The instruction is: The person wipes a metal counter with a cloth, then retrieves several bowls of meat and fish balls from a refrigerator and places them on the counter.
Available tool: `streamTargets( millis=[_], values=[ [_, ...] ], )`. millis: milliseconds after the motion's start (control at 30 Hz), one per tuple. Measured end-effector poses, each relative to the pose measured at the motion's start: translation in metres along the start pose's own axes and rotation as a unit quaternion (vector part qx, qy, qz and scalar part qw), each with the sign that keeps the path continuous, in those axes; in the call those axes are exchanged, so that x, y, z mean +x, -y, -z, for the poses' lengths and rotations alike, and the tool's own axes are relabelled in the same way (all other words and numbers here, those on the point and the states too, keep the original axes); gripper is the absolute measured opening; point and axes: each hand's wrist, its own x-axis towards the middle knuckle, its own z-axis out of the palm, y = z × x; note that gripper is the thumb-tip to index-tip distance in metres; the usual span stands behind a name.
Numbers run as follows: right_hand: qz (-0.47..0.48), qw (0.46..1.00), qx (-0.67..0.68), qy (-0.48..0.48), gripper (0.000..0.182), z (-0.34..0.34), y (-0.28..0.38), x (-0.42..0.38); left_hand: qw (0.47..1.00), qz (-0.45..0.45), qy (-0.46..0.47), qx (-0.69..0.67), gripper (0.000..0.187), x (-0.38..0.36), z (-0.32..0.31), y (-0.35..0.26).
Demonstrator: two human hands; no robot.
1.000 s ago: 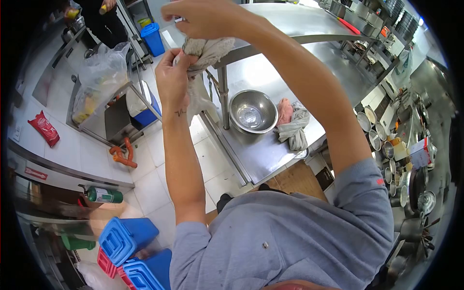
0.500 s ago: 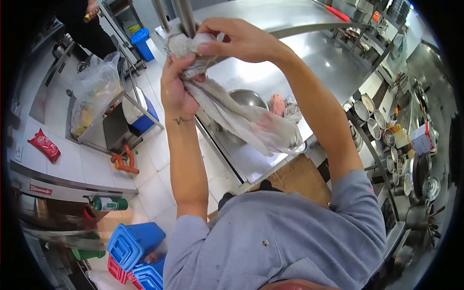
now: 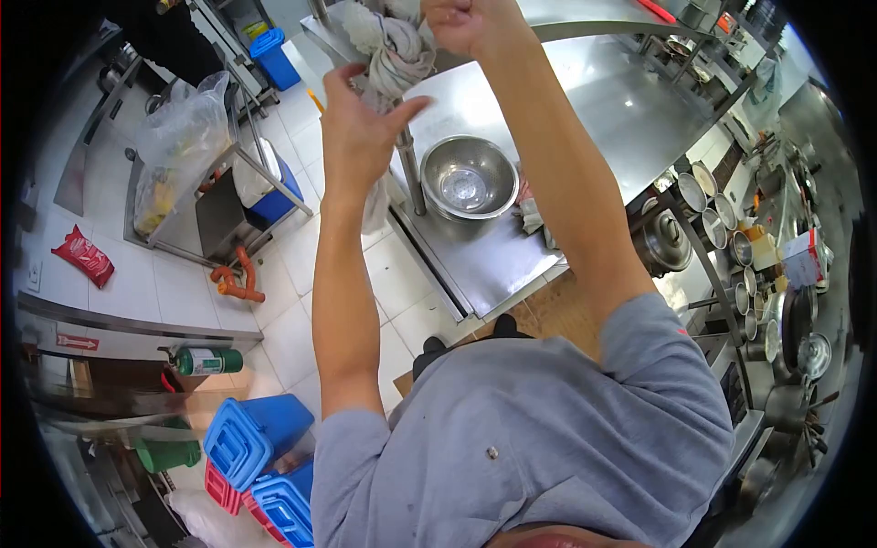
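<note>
A greyish-white cloth [image 3: 402, 59] is twisted into a thick knot against an upright metal post at the table edge. My left hand [image 3: 364, 128] is just below the knot, thumb and fingers spread apart. Right of the cloth, my right hand [image 3: 464, 26] is curled closed near the top edge of the view; what its fingers hold, if anything, is hidden. A pale length of cloth hangs behind my left wrist. Below the hands, a steel colander [image 3: 469, 178] stands on the metal table [image 3: 498, 269]. Something pink and a grey cloth [image 3: 532, 217] lie partly hidden beside it.
Left are a cart with a clear plastic bag [image 3: 187, 123], a blue bin [image 3: 272, 59] and orange pipes [image 3: 239, 279]. Lidded blue bins [image 3: 251, 443] stand at lower left. Pots [image 3: 713, 228] line shelving at right. Another person [image 3: 174, 36] stands at upper left.
The cloth's long tail has swung away from over the table, uncovering the colander. My left hand has opened off the bundle, and my right hand has moved up and right, its fingers now curled.
</note>
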Motion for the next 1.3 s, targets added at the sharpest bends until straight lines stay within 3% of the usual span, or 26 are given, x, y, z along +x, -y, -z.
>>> streamTargets(
  millis=[133,200,333,400,433,500,567,600,633,667,700,733,767,800,833,867,900,1033,1100,1167,1267,1300],
  values=[
    [0.123,0.991,0.002,0.044,0.022,-0.005,0.009,0.069,0.994,0.075,-0.012,-0.080,0.052,-0.024,0.000,0.005],
    [0.156,0.987,-0.034,-0.017,0.020,-0.004,0.003,0.097,0.961,0.171,0.017,-0.216,0.036,-0.046,-0.002,-0.007],
    [0.148,0.989,-0.022,-0.005,0.018,0.003,0.010,0.080,0.922,0.236,0.050,-0.304,0.026,-0.063,0.003,-0.012],
    [0.136,0.980,-0.143,-0.023,0.016,0.000,0.004,0.072,0.917,0.240,0.060,-0.311,0.025,-0.065,0.004,-0.004],
    [0.139,0.981,-0.134,-0.025,0.016,0.002,0.003,0.065,0.912,0.249,0.061,-0.321,0.024,-0.066,0.007,0.005],
    [0.209,0.901,-0.378,-0.028,0.017,-0.005,0.009,0.023,0.935,0.220,0.056,-0.271,0.030,-0.065,0.023,0.038],
    [0.225,0.895,-0.386,0.002,0.024,0.002,0.022,-0.021,0.973,0.184,0.128,-0.061,0.044,-0.068,0.047,0.069],
    [0.232,0.890,-0.392,0.035,0.033,0.013,0.028,-0.039,0.971,0.183,0.138,-0.062,0.044,-0.076,0.055,0.082],
    [0.248,0.895,-0.371,0.004,0.038,0.027,0.034,-0.052,0.960,0.190,0.186,-0.087,0.052,-0.088,0.062,0.095],
    [0.273,0.884,-0.379,-0.016,0.036,0.036,0.036,-0.072,0.946,0.196,0.233,-0.110,0.060,-0.101,0.066,0.108],
    [0.324,0.851,-0.411,0.042,0.033,0.059,0.042,-0.084,0.945,0.196,0.240,-0.108,0.060,-0.117,0.068,0.122],
    [0.295,0.862,-0.413,-0.003,0.031,0.076,0.049,-0.098,0.952,0.188,0.229,-0.074,0.063,-0.139,0.069,0.136],
    [0.323,0.859,-0.392,0.066,0.029,0.102,0.049,-0.114,0.958,0.182,0.218,-0.041,0.066,-0.155,0.071,0.145],
    [0.313,0.864,-0.393,-0.029,0.023,0.112,0.047,-0.129,0.954,0.188,0.230,-0.041,0.066,-0.166,0.074,0.147],
    [0.301,0.862,-0.390,-0.123,0.019,0.122,0.044,-0.143,0.946,0.254,0.187,-0.072,0.061,-0.174,0.076,0.148],
    [0.286,0.859,-0.393,-0.162,0.017,0.139,0.045,-0.156,0.933,0.315,0.139,-0.101,0.057,-0.174,0.074,0.149],
    [0.272,0.855,-0.395,-0.197,0.016,0.161,0.044,-0.168,0.933,0.315,0.144,-0.101,0.057,-0.168,0.072,0.145],
    [0.235,0.852,-0.367,-0.291,0.015,0.232,0.027,-0.216,0.955,0.279,-0.052,-0.082,0.037,-0.105,0.070,0.079],
    [0.220,0.856,-0.349,-0.310,0.014,0.259,0.016,-0.240,0.980,0.159,-0.077,-0.087,0.038,-0.076,0.064,0.049],
    [0.211,0.853,-0.334,-0.342,0.013,0.281,0.005,-0.260,0.993,0.034,-0.097,-0.064,0.049,-0.042,0.044,0.010],
    [0.202,0.856,-0.306,-0.364,0.012,0.316,-0.004,-0.282,0.996,-0.026,-0.087,0.024,0.065,-0.001,-0.008,-0.036],
    [0.201,0.856,-0.302,-0.367,0.012,0.322,-0.006,-0.288,0.974,-0.063,-0.111,0.190,0.071,0.010,-0.027,-0.042]
  ],
)
